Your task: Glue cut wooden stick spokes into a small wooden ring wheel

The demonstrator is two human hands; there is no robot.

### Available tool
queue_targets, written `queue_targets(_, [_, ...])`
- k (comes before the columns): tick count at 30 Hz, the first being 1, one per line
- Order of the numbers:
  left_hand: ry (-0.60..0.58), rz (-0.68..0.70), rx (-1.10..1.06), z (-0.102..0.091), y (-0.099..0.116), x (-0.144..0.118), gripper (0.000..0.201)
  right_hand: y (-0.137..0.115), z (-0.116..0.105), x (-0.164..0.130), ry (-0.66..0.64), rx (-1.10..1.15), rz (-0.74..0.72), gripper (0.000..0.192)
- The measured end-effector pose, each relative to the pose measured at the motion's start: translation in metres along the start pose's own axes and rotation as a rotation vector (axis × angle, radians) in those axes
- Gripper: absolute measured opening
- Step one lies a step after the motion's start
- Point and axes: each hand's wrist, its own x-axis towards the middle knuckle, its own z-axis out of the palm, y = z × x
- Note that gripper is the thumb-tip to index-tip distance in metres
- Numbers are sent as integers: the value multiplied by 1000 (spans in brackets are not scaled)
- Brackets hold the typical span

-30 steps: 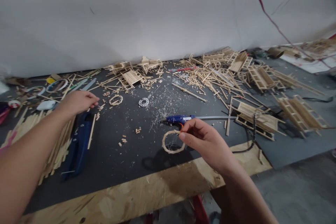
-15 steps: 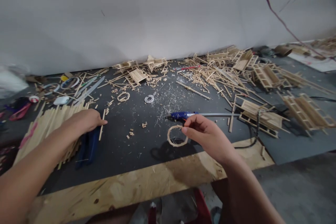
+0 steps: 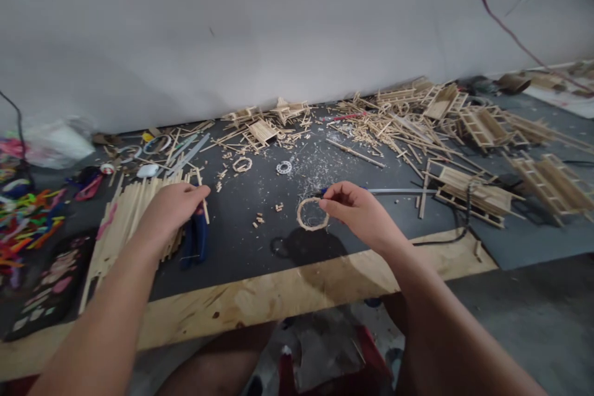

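My right hand (image 3: 359, 213) pinches a small wooden ring (image 3: 312, 215) made of stick pieces and holds it just above the black mat (image 3: 241, 241). Behind that hand lies a blue glue gun (image 3: 325, 190), mostly hidden, with a clear glue stick (image 3: 399, 191) poking out to the right. My left hand (image 3: 169, 210) grips a thin wooden stick (image 3: 203, 197) that points away from me. It hovers over a bundle of long sticks (image 3: 125, 216) and blue-handled pliers (image 3: 197, 238).
Loose sticks and chips (image 3: 371, 130) litter the far side. Small wooden ladder-like frames (image 3: 477, 195) stand at the right. Another wooden ring (image 3: 242, 164) and a white ring (image 3: 283, 167) lie mid-mat. Coloured sticks (image 3: 28, 210) sit at far left. Plywood edge (image 3: 278, 294) runs in front.
My left hand drew back from the far left of the mat toward the stick bundle and took hold of a thin stick. My right hand kept the ring, now in front of the glue gun.
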Motion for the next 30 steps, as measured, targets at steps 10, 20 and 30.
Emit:
queue_targets(10, [-52,-216,-1117,42,24,-96,15,-3,78,96,-114,-380,-101,16])
queue_targets(20, [-257,-99,-1268,55,46,-100,21,-24,39,137,-41,-604,-165,16])
queue_targets(30, [-175,-95,-1036,59,38,-79,28,17,-112,112,-16,-988,32,13])
